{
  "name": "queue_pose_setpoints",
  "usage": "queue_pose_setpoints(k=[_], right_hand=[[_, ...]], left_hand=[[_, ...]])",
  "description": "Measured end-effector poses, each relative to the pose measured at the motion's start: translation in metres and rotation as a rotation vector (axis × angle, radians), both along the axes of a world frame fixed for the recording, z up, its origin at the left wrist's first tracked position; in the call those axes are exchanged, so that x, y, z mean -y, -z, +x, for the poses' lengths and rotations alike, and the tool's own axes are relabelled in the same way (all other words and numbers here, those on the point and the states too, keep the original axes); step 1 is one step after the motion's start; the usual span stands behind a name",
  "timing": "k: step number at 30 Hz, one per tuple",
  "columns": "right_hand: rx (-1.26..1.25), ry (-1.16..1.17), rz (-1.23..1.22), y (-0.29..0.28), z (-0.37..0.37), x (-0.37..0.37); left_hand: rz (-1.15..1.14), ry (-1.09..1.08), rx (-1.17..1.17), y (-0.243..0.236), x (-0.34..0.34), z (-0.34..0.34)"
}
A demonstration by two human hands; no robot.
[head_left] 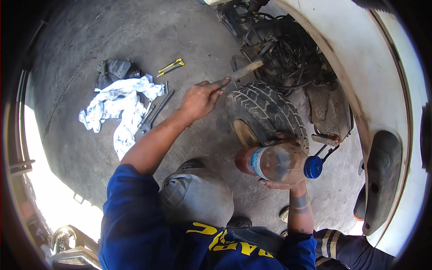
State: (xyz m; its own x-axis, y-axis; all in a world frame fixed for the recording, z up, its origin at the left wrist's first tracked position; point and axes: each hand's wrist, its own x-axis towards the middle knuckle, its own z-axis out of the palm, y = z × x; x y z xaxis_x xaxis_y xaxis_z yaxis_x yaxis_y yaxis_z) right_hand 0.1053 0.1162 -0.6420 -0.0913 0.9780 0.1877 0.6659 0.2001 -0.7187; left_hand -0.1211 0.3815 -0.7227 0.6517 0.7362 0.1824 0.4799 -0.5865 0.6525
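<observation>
My left hand (202,98) is closed, its index finger stretched along a flat, light-brown strip (249,70) that points at dark, greasy vehicle parts (292,54). Whether the strip is a brush or a piece of wood I cannot tell. My right hand (275,183) grips a large clear plastic bottle (288,161) with a blue cap (313,167) on it. The bottle lies sideways in the hand, reddish-brown liquid showing at its left end. Just beyond it stands a worn tyre (265,110) on the floor.
White cloths (121,108) lie on the concrete at the left, beside a black plastic housing (117,72), a ratchet wrench (157,112) and yellow-handled cutters or knives (171,66). A white body panel (360,58) curves along the right. Another person's striped trouser leg (346,245) is at lower right.
</observation>
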Motion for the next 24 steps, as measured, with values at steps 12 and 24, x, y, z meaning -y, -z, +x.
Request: queue_pose_setpoints(k=[12, 24], right_hand=[[-0.093, 0.062, 0.09, 0.012, -0.006, 0.003], [-0.003, 0.187, 0.119, 0.026, -0.001, 0.001]], left_hand=[[-0.233, -0.145, -0.476, 0.155, 0.091, -0.087], [-0.414, -0.031, -0.784, 0.183, 0.112, -0.067]])
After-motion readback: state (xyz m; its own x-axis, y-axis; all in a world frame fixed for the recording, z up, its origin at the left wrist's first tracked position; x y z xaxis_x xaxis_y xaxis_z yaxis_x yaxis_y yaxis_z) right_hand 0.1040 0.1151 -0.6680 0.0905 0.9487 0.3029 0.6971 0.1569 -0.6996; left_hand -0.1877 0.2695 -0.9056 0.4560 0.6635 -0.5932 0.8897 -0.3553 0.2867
